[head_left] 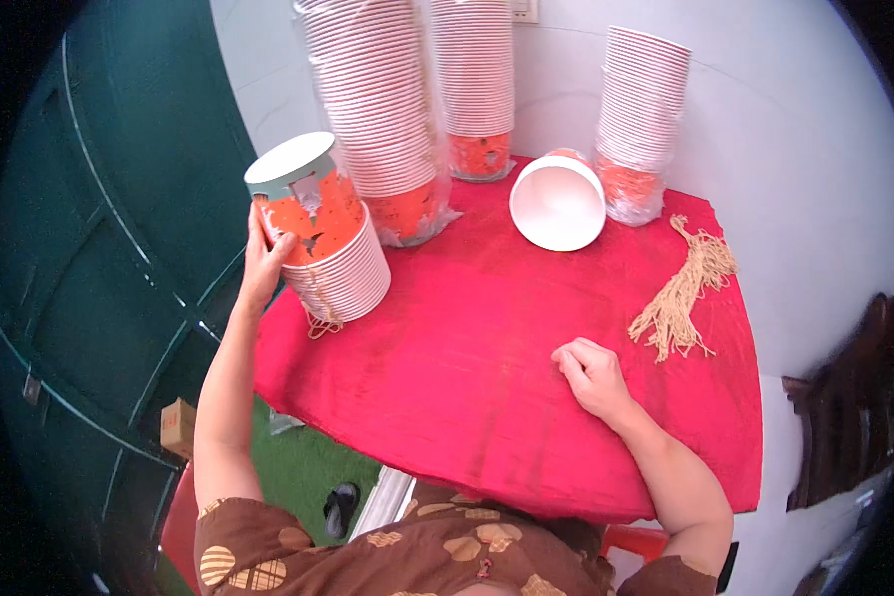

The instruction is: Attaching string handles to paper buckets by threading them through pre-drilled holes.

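At the table's left side, my left hand (263,260) grips an upside-down stack of paper buckets (313,219), thumb on the orange printed side and fingers round the outer edge. The white ridged rims of this stack face down, and a few strands of twine (323,326) stick out beneath them. My right hand (593,375) rests on the red cloth with its fingers curled in and nothing visible in them. Farther back, a single paper bucket (558,204) lies on its side, its white inside facing me. A bundle of tan twine (692,288) lies to the right.
Along the wall stand a tall wrapped bucket stack (372,99), a second stack (473,74) and a shorter one (644,109). The red-covered table (447,387) has a curved front edge. A cardboard box (178,428) and a dark slipper (341,510) are below, at left.
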`<action>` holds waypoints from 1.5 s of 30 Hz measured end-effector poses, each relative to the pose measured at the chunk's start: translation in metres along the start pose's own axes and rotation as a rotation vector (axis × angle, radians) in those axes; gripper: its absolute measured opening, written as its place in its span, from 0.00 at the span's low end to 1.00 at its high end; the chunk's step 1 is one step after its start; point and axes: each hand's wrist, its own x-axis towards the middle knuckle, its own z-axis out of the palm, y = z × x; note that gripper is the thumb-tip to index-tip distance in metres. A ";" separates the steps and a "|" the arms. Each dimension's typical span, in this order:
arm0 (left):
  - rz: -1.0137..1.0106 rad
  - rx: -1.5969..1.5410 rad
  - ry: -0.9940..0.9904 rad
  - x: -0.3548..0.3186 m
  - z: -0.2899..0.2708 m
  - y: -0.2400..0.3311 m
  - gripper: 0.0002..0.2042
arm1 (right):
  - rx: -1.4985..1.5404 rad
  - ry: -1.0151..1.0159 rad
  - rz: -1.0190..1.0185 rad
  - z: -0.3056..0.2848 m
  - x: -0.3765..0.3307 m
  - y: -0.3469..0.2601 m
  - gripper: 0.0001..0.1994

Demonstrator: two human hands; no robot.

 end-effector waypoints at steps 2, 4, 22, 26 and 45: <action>-0.010 0.051 0.030 -0.005 0.003 0.001 0.44 | -0.033 -0.008 -0.041 0.000 0.000 0.000 0.06; 0.101 0.335 0.172 -0.016 -0.010 -0.014 0.38 | -0.044 -0.013 -0.088 0.005 0.001 -0.001 0.06; 0.287 0.336 -0.365 -0.063 0.236 0.031 0.06 | -0.153 -0.006 -0.161 0.004 -0.002 0.002 0.06; -0.248 0.162 -0.373 -0.024 0.281 -0.002 0.09 | -0.221 -0.024 -0.183 0.000 -0.004 0.000 0.07; -0.145 0.338 0.206 0.025 0.400 -0.045 0.09 | -0.197 0.018 -0.261 0.005 -0.004 0.005 0.06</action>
